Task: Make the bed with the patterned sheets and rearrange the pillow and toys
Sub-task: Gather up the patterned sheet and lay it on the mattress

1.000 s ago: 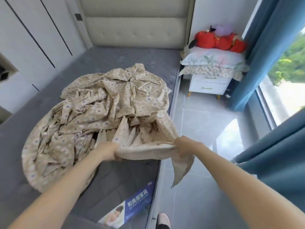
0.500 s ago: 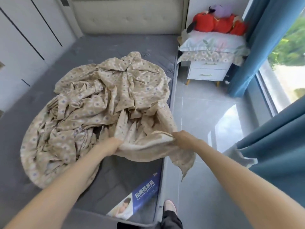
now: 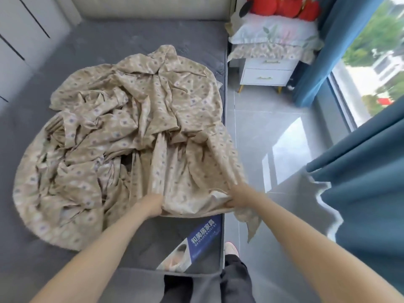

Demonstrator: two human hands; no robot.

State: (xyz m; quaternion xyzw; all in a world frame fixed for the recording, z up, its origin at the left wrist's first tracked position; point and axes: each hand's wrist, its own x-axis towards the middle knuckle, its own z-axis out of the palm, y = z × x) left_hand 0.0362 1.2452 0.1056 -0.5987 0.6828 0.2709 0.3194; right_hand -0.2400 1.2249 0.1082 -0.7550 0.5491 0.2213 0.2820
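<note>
A crumpled beige patterned sheet lies heaped on the bare grey mattress. My left hand grips the sheet's near edge over the mattress. My right hand grips the same edge at the bed's right side, and a corner of cloth hangs below it over the floor. On the white nightstand at the far right rest a floral pillow on top of a patterned one, with red plush toys piled on them.
A blue printed label sits at the mattress's near right corner. White wardrobe doors line the left side. Blue curtains and a window stand on the right beyond a grey tiled floor. My legs and a shoe are at the bed's foot.
Both hands have drawn the sheet's edge toward the foot of the bed, and I have stepped back, so more of the mattress's near end and my legs show.
</note>
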